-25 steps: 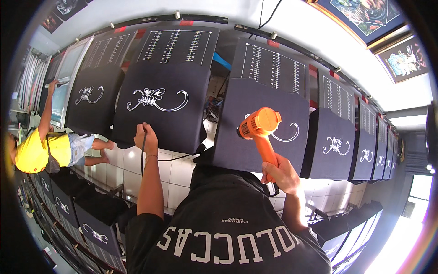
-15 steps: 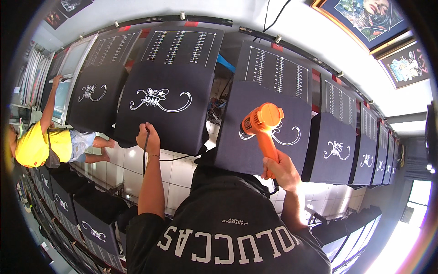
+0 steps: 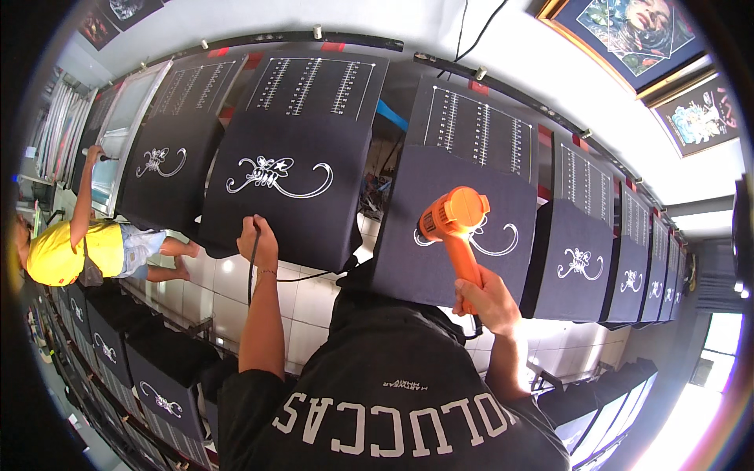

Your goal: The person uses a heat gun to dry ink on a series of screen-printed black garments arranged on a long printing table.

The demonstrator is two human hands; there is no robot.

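My right hand (image 3: pixel 488 302) grips the handle of an orange heat gun (image 3: pixel 458 220), which is held above a black shirt (image 3: pixel 408 259) with a white scroll print. The gun's body hides part of that print. In my left hand (image 3: pixel 258 239) a black cord (image 3: pixel 253 271) is pinched, close to the front edge of another black shirt (image 3: pixel 290 224) with the same print. Each shirt is spread on a dark flat board (image 3: pixel 481 98) marked with white rulers at its far end.
A row of similar boards with black printed shirts (image 3: pixel 580 259) curves away to the right. At the far left a person in a yellow shirt (image 3: pixel 67 251) works at a screen frame (image 3: pixel 129 129). Behind lies a second row of shirts (image 3: pixel 161 396). Framed pictures (image 3: pixel 628 35) hang on the wall.
The view has shifted slightly, and the boards sit a little lower in it. Both my hands keep their grips; the heat gun stays over the same shirt. The person's arm at left has lowered slightly.
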